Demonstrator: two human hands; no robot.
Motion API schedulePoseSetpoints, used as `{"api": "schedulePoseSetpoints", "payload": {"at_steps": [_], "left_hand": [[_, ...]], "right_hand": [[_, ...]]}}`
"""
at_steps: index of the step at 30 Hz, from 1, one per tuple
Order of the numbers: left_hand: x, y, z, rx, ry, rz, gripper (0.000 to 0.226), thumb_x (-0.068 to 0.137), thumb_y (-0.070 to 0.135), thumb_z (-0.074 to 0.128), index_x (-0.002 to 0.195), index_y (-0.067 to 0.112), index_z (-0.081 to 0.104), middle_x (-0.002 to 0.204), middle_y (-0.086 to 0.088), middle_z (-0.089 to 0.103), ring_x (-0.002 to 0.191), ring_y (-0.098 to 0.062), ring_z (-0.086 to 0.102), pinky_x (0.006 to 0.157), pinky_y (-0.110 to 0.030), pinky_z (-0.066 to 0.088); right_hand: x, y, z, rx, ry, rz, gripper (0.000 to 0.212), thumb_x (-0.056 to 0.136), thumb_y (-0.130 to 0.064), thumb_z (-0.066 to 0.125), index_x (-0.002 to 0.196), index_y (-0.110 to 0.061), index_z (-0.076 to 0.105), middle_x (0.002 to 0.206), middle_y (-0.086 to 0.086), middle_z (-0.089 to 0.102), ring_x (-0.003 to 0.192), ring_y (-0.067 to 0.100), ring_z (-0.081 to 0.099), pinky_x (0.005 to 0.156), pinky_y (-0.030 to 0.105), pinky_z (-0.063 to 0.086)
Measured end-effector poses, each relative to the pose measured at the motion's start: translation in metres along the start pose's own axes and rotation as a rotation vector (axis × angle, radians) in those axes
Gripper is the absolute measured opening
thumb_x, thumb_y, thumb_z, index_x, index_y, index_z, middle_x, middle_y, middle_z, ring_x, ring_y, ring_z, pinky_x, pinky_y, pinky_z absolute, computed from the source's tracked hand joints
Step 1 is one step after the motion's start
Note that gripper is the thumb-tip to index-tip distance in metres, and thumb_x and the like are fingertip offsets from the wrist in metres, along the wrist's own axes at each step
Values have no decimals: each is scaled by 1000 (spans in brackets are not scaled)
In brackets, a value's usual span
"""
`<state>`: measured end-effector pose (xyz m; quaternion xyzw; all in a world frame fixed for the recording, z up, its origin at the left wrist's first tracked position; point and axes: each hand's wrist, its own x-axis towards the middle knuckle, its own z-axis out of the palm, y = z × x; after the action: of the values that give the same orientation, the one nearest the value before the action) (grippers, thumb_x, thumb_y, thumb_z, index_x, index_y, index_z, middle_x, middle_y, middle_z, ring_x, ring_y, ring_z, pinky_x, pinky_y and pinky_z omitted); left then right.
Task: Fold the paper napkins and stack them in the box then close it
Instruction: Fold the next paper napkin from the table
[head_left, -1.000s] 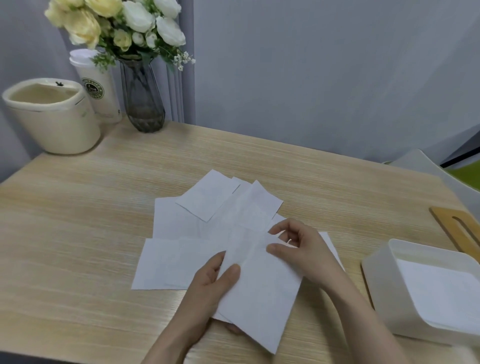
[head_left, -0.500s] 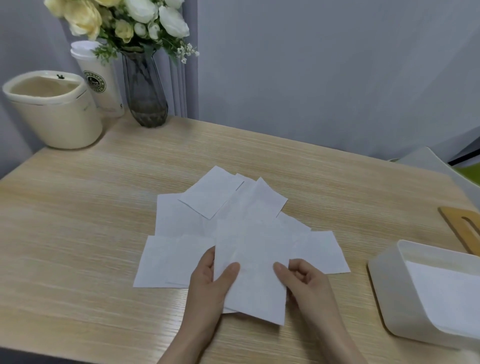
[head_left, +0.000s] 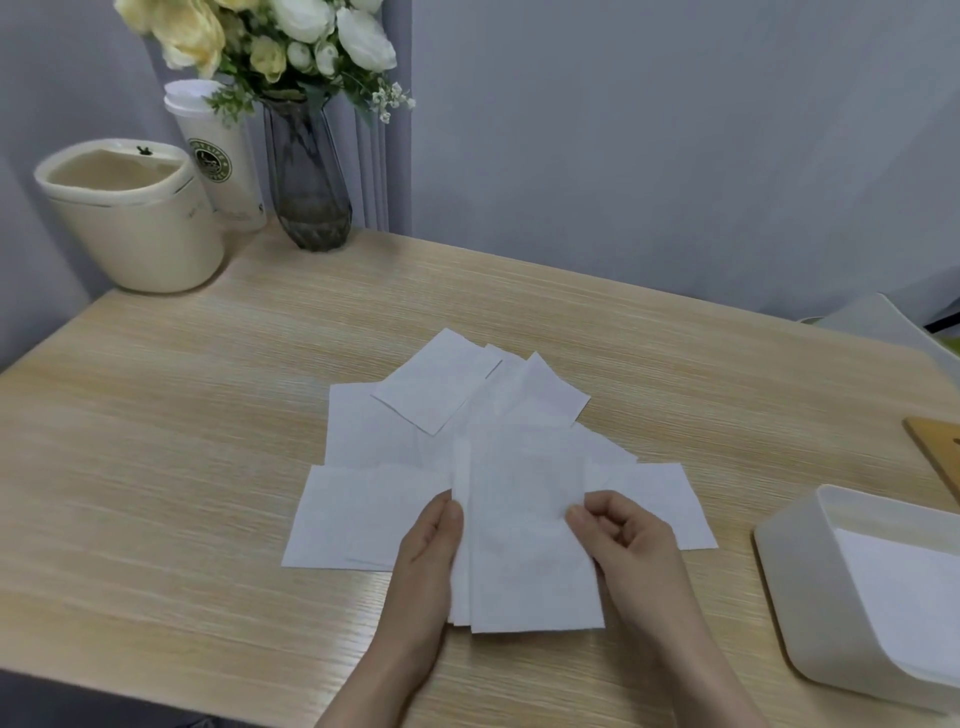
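Several white paper napkins (head_left: 441, 395) lie fanned out on the middle of the wooden table (head_left: 182, 467). One napkin (head_left: 524, 545) rests nearest me, folded lengthwise into a tall strip. My left hand (head_left: 428, 556) pinches its left edge and my right hand (head_left: 623, 540) pinches its right edge. An open white box (head_left: 779, 582) sits at the right with a folded white napkin (head_left: 904, 587) inside. A wooden lid (head_left: 940, 457) shows at the right edge behind the box.
At the back left corner stand a cream round bin (head_left: 130, 213), a white lidded cup (head_left: 218, 156) and a dark glass vase of flowers (head_left: 306, 176). A grey chair back (head_left: 878, 322) sits beyond the table's right side.
My right hand has brought the napkin's right side over to the left, narrowing it from a skewed sheet into a straight strip. My left hand kept hold of the left edge.
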<state>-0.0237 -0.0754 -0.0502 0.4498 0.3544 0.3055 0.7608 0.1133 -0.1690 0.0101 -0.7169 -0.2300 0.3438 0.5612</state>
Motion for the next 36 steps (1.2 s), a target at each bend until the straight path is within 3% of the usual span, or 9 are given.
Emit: {"api": "schedulePoseSetpoints", "payload": {"at_steps": [3, 9, 13, 16, 21, 24, 28, 32, 36], "left_hand": [[-1, 2, -1, 95, -10, 28, 28, 98, 42, 45, 99, 39, 73, 107, 10, 73, 102, -6, 68, 80, -22, 51], [-1, 0, -2, 85, 2, 23, 47, 85, 67, 41, 97, 33, 72, 105, 2, 74, 102, -16, 69, 91, -40, 52], [-2, 1, -1, 94, -3, 39, 41, 91, 61, 42, 103, 35, 71, 107, 4, 73, 103, -14, 68, 91, -41, 52], [-3, 2, -1, 74, 8, 35, 35, 95, 53, 43, 102, 34, 71, 106, 1, 74, 101, -21, 69, 87, -43, 55], [-4, 5, 0, 14, 1, -3, 28, 90, 46, 50, 102, 35, 72, 107, -3, 74, 101, -30, 69, 85, -61, 52], [-5, 4, 2, -2, 9, 1, 25, 89, 42, 52, 103, 34, 72, 108, -3, 74, 102, -27, 70, 86, -54, 54], [-7, 6, 5, -17, 20, 14, 25, 88, 37, 53, 102, 31, 73, 108, -2, 75, 103, -20, 70, 83, -31, 54], [-11, 6, 10, -32, -8, -4, 27, 88, 40, 54, 102, 28, 73, 109, -3, 74, 103, -20, 70, 81, -30, 58], [-14, 9, 16, -42, -24, 17, 27, 88, 40, 56, 103, 25, 73, 108, -6, 74, 101, -23, 71, 78, -31, 58]], "right_hand": [[0, 2, 10, -50, -12, 14, 13, 90, -8, 62, 79, -9, 69, 62, 0, 69, 60, 10, 63, 57, 20, 47], [3, 5, 13, -76, 21, 32, 13, 90, -9, 62, 79, -11, 69, 62, -1, 70, 59, 9, 64, 57, 18, 47], [2, 5, 16, -78, 11, 39, 13, 91, -10, 62, 80, -11, 69, 64, 1, 71, 62, 11, 65, 60, 23, 48], [1, 5, 17, -70, 23, 29, 13, 91, -9, 61, 80, -10, 69, 60, -2, 69, 58, 8, 64, 56, 18, 46], [1, 8, 16, -78, 37, 24, 13, 91, -7, 61, 80, -10, 67, 48, -8, 59, 48, 2, 54, 48, 12, 40], [-1, 11, 19, -123, 112, -11, 8, 88, -12, 65, 88, -19, 66, 71, -8, 67, 56, 1, 55, 55, 12, 43], [-8, 15, 25, -147, 162, -34, 32, 88, -21, 66, 116, -29, 53, 108, -11, 57, 84, -4, 59, 71, 11, 44], [-12, 18, 31, 51, 45, 40, 48, 94, -18, 56, 135, -33, 36, 117, -12, 50, 96, -22, 54, 69, 3, 44], [-13, 23, 30, 176, 61, 65, 61, 93, -12, 57, 142, -32, 28, 115, -20, 51, 84, -25, 55, 61, 4, 47]]}}
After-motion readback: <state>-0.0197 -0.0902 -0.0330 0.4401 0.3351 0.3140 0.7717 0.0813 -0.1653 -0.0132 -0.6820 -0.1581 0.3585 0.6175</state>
